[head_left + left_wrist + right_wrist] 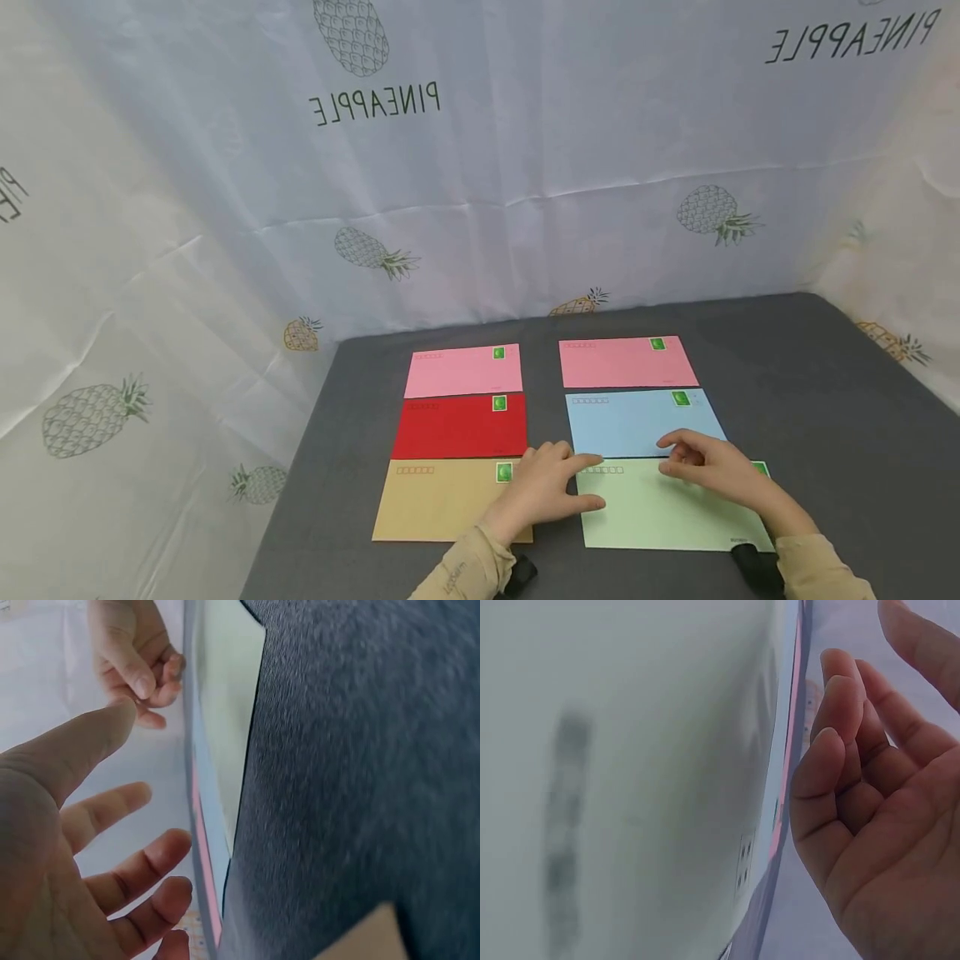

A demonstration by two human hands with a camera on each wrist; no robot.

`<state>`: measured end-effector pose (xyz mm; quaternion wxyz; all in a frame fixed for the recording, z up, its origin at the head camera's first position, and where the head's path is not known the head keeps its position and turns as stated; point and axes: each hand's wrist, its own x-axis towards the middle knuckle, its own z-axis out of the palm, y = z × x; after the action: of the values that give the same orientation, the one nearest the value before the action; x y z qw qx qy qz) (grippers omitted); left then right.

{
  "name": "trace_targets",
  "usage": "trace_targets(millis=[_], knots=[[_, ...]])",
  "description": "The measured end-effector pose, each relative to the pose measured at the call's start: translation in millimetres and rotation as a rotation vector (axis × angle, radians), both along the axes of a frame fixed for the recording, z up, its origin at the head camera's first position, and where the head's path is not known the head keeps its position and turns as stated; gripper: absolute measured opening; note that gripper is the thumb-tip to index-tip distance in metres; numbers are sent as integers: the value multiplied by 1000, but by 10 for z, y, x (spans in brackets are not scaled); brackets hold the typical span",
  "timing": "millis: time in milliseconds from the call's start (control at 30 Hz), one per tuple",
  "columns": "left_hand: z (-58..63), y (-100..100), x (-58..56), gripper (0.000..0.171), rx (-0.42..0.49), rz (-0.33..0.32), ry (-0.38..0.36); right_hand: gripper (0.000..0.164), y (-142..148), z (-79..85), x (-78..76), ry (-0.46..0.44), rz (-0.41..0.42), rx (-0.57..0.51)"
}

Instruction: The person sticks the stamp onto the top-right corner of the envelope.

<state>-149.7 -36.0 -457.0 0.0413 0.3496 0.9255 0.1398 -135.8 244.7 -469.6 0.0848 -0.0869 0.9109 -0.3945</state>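
Note:
My left hand [542, 487] hovers between the tan envelope [442, 504] and the light green envelope [667, 517], thumb and index finger spread toward the green one's left edge. Nothing lies between its fingers in the left wrist view. Over the upper part of the green envelope is my right hand [712, 468], its fingers loosely bent and holding nothing. The right wrist view shows that palm, empty, beside the green envelope's surface [645, 750]. Above the green one lies a light blue envelope [630, 421], which the right fingertips overlap in the head view.
A red envelope [457, 429] and a pink envelope [461, 375] continue the left column; another pink envelope [626, 365] tops the right one. Each bears a green stamp. They lie on a dark grey table [840, 417], with a pineapple-print curtain [487, 167] behind.

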Motion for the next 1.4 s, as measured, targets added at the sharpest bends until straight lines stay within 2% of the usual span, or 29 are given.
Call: trace_targets(millis=[233,433,667,900,1067,1400], knots=[[-6,62,46,54,-36,-11,-2,37,120,55,59,-18,-23,24],[-70,107,60,56,-73,-13,-15,40,266,35,83,-31,-37,41],[-79,122,80,56,-76,16,-51,44,507,25,148,-32,-105,133],[-88,136,95,56,-77,59,-71,47,683,4,182,-40,-126,181],[-109,145,110,57,-86,70,-73,53,788,-27,193,-67,-173,248],[-127,156,116,64,-108,85,-58,50,904,-76,194,-29,-192,289]])
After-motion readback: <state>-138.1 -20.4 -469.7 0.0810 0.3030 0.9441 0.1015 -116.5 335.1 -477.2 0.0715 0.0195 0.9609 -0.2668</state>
